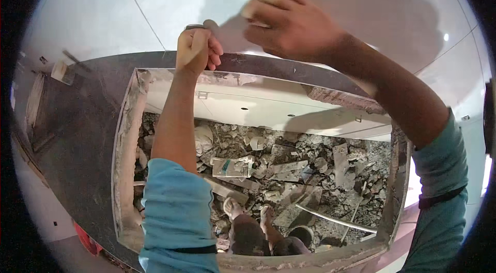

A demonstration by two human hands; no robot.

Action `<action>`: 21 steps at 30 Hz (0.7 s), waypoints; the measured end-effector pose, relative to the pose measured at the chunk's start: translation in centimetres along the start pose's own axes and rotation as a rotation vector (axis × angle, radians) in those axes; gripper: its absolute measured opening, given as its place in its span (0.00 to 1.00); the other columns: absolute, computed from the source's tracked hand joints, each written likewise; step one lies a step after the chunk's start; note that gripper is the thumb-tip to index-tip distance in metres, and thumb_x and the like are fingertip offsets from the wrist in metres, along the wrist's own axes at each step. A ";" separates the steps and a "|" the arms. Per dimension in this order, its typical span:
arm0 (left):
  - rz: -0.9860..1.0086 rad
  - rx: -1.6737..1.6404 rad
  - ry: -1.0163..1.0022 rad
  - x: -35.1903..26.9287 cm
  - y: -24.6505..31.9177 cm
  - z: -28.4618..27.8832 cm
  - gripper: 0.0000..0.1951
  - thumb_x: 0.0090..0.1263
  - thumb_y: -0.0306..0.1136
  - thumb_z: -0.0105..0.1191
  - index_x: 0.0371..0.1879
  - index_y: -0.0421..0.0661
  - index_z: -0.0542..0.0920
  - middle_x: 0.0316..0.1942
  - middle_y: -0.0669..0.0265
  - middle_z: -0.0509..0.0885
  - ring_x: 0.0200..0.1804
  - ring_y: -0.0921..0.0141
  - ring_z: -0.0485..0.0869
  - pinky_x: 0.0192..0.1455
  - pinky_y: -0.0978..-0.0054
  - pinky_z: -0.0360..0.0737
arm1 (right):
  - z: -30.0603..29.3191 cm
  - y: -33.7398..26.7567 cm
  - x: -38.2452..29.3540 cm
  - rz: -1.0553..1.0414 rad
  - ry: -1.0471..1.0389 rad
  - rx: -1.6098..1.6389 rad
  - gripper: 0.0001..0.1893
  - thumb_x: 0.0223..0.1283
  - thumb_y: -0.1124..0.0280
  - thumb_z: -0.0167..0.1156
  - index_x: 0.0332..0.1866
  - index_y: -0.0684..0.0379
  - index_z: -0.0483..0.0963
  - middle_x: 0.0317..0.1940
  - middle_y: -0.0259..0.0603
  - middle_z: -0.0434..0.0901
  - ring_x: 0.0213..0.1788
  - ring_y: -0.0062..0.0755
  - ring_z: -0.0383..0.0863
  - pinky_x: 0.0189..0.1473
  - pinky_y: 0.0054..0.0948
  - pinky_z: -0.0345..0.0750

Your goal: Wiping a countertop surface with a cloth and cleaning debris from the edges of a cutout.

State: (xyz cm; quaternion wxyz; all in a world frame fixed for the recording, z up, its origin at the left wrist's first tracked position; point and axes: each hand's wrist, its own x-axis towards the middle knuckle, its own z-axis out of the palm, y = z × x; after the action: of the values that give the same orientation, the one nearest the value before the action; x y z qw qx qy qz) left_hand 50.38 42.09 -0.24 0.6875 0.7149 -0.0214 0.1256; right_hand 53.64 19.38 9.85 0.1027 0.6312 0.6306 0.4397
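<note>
My left hand (197,46) is raised in front of the white wall panel (166,5), just above the far strip of a dark countertop (321,75). Its fingers are curled. A small dark edge shows over the knuckles, too unclear to name. Higher and to the right, my right hand (285,21) is bent into a loose fist before the same wall and blurred by motion. Whether anything lies inside either hand is hidden. Below both hands, a rectangular opening with a rough, chipped rim (126,153) surrounds my legs.
Broken rubble (321,164) covers the floor within the opening, around my bare feet (232,208). Among it lie a clear plastic package (232,167), boards (341,164) and a pale curved strip (333,218). A small block (62,72) stands on the countertop at left; a red object (86,239) is below.
</note>
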 end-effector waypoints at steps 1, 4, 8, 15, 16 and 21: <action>0.000 -0.038 0.013 0.2 -0.1 0.4 0.20 0.67 0.35 0.39 0.15 0.38 0.76 0.12 0.61 0.76 0.12 0.73 0.74 0.12 0.77 0.70 | 1.7 0.1 0.5 -0.054 0.034 -0.080 0.10 0.45 0.60 0.62 0.34 0.47 0.78 0.41 0.27 0.75 0.49 0.26 0.74 0.51 0.35 0.70; -0.020 -0.056 0.040 0.0 0.0 0.4 0.20 0.68 0.35 0.39 0.17 0.36 0.76 0.14 0.60 0.77 0.12 0.73 0.74 0.12 0.77 0.71 | 3.5 -0.4 2.0 -0.097 -0.007 -0.064 0.06 0.41 0.63 0.62 0.25 0.49 0.74 0.29 0.26 0.72 0.40 0.25 0.74 0.44 0.32 0.69; 0.020 -0.077 0.016 -0.2 -0.2 0.2 0.20 0.69 0.37 0.40 0.18 0.35 0.76 0.16 0.59 0.78 0.13 0.72 0.76 0.12 0.76 0.71 | 3.3 -0.7 3.3 -0.174 -0.229 -0.076 0.06 0.40 0.62 0.62 0.22 0.49 0.73 0.22 0.23 0.70 0.36 0.25 0.73 0.40 0.31 0.68; 0.029 -0.076 0.021 -0.5 0.3 0.3 0.21 0.68 0.38 0.41 0.16 0.37 0.76 0.14 0.61 0.77 0.13 0.73 0.75 0.13 0.75 0.71 | 3.7 -2.6 5.4 -0.199 -0.341 -0.193 0.08 0.36 0.64 0.62 0.12 0.52 0.73 0.11 0.29 0.70 0.24 0.29 0.74 0.36 0.32 0.69; 0.057 -0.044 0.002 -0.4 0.2 0.1 0.21 0.68 0.38 0.42 0.15 0.36 0.76 0.13 0.61 0.76 0.13 0.73 0.75 0.13 0.75 0.70 | 3.7 -3.1 5.7 -0.182 -0.349 -0.218 0.07 0.35 0.64 0.62 0.13 0.51 0.73 0.11 0.30 0.70 0.23 0.29 0.74 0.34 0.31 0.69; 0.042 -0.056 0.000 -0.4 0.5 0.1 0.22 0.67 0.39 0.43 0.14 0.36 0.75 0.11 0.61 0.75 0.12 0.73 0.73 0.14 0.73 0.70 | 3.7 -4.2 6.1 -0.164 -0.468 -0.260 0.08 0.36 0.65 0.63 0.12 0.51 0.72 0.12 0.31 0.72 0.23 0.29 0.77 0.27 0.32 0.73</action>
State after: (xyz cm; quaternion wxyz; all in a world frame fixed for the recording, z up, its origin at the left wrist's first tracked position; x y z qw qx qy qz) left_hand 49.87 41.95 0.14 0.7046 0.6947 -0.0398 0.1391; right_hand 52.13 27.15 7.42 0.3608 0.6440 0.5769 0.3497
